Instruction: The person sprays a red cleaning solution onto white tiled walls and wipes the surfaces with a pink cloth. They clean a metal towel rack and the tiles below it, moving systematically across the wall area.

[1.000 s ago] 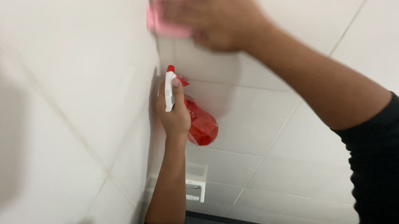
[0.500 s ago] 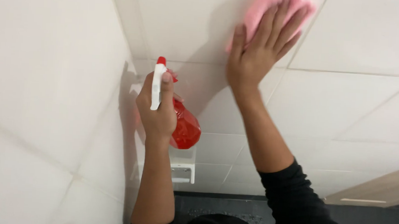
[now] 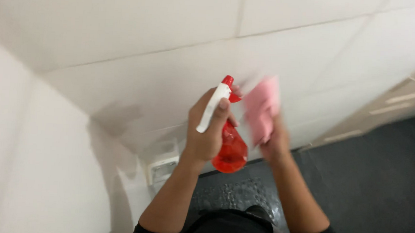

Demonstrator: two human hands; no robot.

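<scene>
A red spray bottle [image 3: 230, 149] is grasped in the left hand [image 3: 210, 131], the fingers wrapped around its neck and one fingertip laid along the long white trigger, with the red nozzle pointed at the tiled wall [image 3: 140, 35] just beyond it. A pink cloth [image 3: 262, 108] is clenched in the right hand [image 3: 275, 141], immediately to the right of the bottle and nearly touching it; the cloth is blurred by motion, so its exact folds cannot be told, though it appears to be bunched rather than spread flat. For the wiping in hand to be done well, the nozzle is best kept aimed squarely at the wall, and the cloth should be opened out so that a broad, flat face is pressed on the glaze, with the strokes carried across the grout lines rather than along them only. The bottle is of clear red plastic, rounded and bulbous at the base and narrow at the neck. The wall is made of large glossy white tiles with thin grey joints, and it is smooth and hard. Below the bottle a small white fixture [image 3: 164, 163] is mounted low on the wall, and under it a dark, pebbled floor [image 3: 371, 189] is seen.
</scene>
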